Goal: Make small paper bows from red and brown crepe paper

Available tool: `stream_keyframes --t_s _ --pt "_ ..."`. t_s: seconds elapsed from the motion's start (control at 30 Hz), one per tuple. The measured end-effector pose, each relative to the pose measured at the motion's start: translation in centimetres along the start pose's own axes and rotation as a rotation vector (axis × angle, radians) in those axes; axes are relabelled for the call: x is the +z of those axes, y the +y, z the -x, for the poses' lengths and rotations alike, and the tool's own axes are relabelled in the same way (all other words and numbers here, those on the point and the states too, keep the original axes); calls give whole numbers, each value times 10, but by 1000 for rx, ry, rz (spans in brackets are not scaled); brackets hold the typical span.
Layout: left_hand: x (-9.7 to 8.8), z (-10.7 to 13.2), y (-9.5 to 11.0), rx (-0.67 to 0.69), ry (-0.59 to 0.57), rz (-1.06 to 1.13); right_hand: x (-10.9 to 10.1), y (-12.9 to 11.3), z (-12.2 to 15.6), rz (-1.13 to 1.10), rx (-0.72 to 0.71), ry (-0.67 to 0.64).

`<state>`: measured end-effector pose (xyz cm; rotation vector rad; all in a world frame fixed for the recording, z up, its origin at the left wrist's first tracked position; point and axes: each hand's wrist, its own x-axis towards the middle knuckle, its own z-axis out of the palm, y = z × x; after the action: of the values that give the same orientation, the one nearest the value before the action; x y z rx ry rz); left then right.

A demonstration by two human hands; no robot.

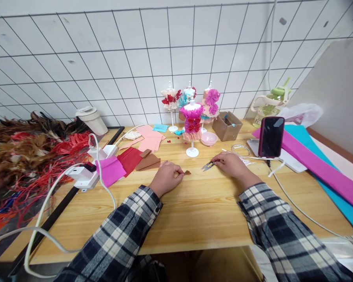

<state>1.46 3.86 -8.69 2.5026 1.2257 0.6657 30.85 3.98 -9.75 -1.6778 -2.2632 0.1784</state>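
My left hand (166, 178) rests on the wooden table (194, 211) with its fingers pinched on a small brown paper scrap (187, 172). My right hand (231, 164) lies a little to the right, its fingers closed on small thread snips (207, 166) whose blades point left toward the scrap. Just behind the hands stands a small mannequin in a magenta paper dress (192, 123) on a white stand.
Pink, red and brown paper sheets (135, 158) lie at left by white power adapters (84, 176) and cables. Behind stand more dressed mannequins (191, 96), a cardboard box (227, 125), a pink bowl (209, 138). A phone (271, 137) and magenta and blue paper rolls (326, 172) are at right.
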Motion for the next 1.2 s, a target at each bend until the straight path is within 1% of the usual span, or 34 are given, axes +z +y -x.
stream_keyframes --t_s 0.17,0.27,0.37,0.47,0.53,0.63,0.67,0.7,0.73,0.8,0.83,0.87,0.93,1.0,1.1,1.2 --pt "1 0 -1 5 1 13 -1 -3 0 10 80 -24" --pt "3 0 -1 3 7 33 0 -14 2 55 109 -16" --pt "4 0 0 -5 -4 58 4 -25 2 99 159 -2" --pt "4 0 3 -17 -5 82 9 -31 -1 49 224 19" --pt "3 0 5 -70 22 114 9 -29 -2 -38 242 101" --pt "3 -2 6 -249 66 256 4 -31 -2 -193 298 365" --pt "3 -3 6 -315 84 333 3 -36 -1 -285 319 427" --pt "4 -4 5 -372 102 418 3 -43 -2 -413 336 452" --pt "6 -5 5 -415 123 501 4 -53 -2 -578 336 421" --pt "9 -7 4 -458 173 630 9 -79 -4 -956 284 255" --pt "10 -8 3 -463 193 667 13 -92 -5 -1093 258 147" --pt "11 -9 4 -460 208 685 16 -105 -6 -1173 254 90" --pt "12 -9 5 -445 231 696 20 -124 -7 -1259 284 50" --pt "12 -9 8 -434 249 701 21 -132 -8 -1312 336 59" --pt "11 -8 12 -410 250 682 20 -131 -8 -1375 411 89" --pt "11 -6 15 -370 218 638 21 -124 -8 -1391 389 105"
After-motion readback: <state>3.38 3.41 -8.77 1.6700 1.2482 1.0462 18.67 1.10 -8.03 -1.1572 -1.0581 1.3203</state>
